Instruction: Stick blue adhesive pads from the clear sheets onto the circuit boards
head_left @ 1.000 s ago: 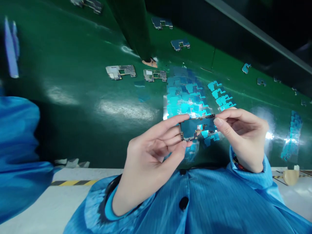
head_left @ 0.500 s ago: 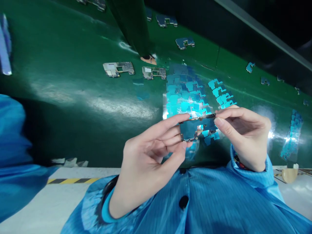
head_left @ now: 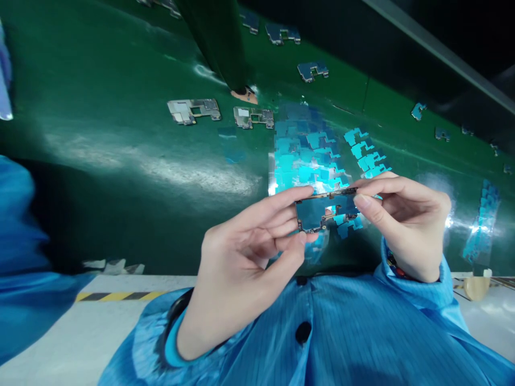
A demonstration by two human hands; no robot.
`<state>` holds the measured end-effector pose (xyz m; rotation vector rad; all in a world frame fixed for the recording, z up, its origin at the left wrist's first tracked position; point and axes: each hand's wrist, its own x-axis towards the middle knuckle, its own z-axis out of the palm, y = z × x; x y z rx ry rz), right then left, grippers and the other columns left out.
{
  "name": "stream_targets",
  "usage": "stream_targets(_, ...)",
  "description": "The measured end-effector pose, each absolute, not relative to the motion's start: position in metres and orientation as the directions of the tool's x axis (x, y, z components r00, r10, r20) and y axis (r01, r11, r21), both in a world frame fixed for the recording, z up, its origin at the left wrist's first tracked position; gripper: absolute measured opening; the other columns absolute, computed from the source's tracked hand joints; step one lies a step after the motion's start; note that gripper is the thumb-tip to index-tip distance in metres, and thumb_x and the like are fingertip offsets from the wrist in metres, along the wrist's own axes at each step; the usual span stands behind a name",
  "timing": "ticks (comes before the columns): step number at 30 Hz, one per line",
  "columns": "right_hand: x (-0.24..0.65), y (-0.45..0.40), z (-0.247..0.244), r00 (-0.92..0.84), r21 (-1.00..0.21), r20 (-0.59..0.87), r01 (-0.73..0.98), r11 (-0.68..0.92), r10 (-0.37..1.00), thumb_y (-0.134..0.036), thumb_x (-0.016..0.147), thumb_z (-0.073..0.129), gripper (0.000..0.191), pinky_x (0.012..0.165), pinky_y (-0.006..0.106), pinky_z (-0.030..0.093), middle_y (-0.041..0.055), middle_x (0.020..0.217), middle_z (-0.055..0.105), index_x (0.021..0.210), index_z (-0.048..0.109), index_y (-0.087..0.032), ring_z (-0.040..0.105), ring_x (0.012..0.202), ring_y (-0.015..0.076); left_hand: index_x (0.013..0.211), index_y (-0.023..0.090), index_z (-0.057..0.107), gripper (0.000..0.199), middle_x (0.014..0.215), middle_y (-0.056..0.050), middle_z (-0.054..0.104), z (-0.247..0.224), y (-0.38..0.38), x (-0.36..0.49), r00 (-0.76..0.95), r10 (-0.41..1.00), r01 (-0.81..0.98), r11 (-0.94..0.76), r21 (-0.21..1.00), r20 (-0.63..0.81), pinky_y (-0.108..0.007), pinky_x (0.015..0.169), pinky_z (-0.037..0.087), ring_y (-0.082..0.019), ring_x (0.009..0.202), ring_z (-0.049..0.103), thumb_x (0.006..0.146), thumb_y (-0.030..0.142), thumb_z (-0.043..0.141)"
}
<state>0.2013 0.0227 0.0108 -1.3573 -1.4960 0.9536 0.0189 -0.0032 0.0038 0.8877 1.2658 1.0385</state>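
Note:
A small circuit board (head_left: 311, 214) with a blue film on its face is held up between both hands, tilted, above the green mat. My left hand (head_left: 253, 262) grips its left end, fingertips along the top edge and thumb at the bottom edge. The thumb and forefinger of my right hand (head_left: 406, 220) pinch its right end. Behind the board lies a sheet of shiny blue film cutouts (head_left: 298, 155). A second strip of cutouts (head_left: 366, 153) is just right of that sheet.
Two bare boards (head_left: 194, 111) (head_left: 253, 117) lie left of the film. Blue-covered boards (head_left: 313, 71) lie farther back, near a dark post (head_left: 217, 43). More film (head_left: 482, 222) is at the right. A person's blue sleeve (head_left: 20, 257) shows at the left.
The view has shifted slightly, so the boards at the back appear a little farther right. Both hands keep nearly the same hold on the circuit board.

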Motion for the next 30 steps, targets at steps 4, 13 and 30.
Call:
stream_targets(4, 0.2017, 0.023, 0.0114, -0.032, -0.942, 0.119, 0.311, 0.123, 0.992, -0.009, 0.077, 0.075, 0.016, 0.072, 0.027, 0.062, -0.0014, 0.077, 0.072, 0.083, 0.075, -0.024, 0.069, 0.08, 0.0142, 0.111, 0.025, 0.073, 0.037, 0.098, 0.004, 0.08, 0.0034, -0.0033, 0.0173, 0.02, 0.959, -0.082, 0.285, 0.955, -0.284, -0.02, 0.081, 0.062, -0.015, 0.086, 0.077, 0.079, 0.008, 0.068)
stream_targets(13, 0.2012, 0.023, 0.0104, -0.018, -0.929, 0.135, 0.345, 0.133, 0.991, -0.013, 0.078, 0.075, 0.012, 0.07, 0.029, 0.062, -0.0007, 0.077, 0.072, 0.083, 0.075, -0.024, 0.069, 0.079, 0.0153, 0.111, 0.025, 0.073, 0.038, 0.098, 0.005, 0.08, 0.0037, -0.0034, 0.0175, -0.002, 0.962, -0.055, 0.271, 0.961, -0.272, -0.018, 0.08, 0.062, -0.014, 0.082, 0.077, 0.077, 0.008, 0.068)
stream_targets(30, 0.2009, 0.0235, 0.0108, -0.022, -0.926, 0.142, 0.351, 0.141, 0.99, -0.012, 0.078, 0.075, 0.012, 0.068, 0.028, 0.062, -0.0004, 0.077, 0.073, 0.082, 0.075, -0.024, 0.07, 0.079, 0.0153, 0.111, 0.024, 0.072, 0.037, 0.101, 0.005, 0.079, 0.0043, -0.0025, 0.0165, 0.003, 0.965, 0.004, 0.261, 0.965, -0.261, -0.02, 0.082, 0.063, -0.017, 0.086, 0.077, 0.078, 0.009, 0.068)
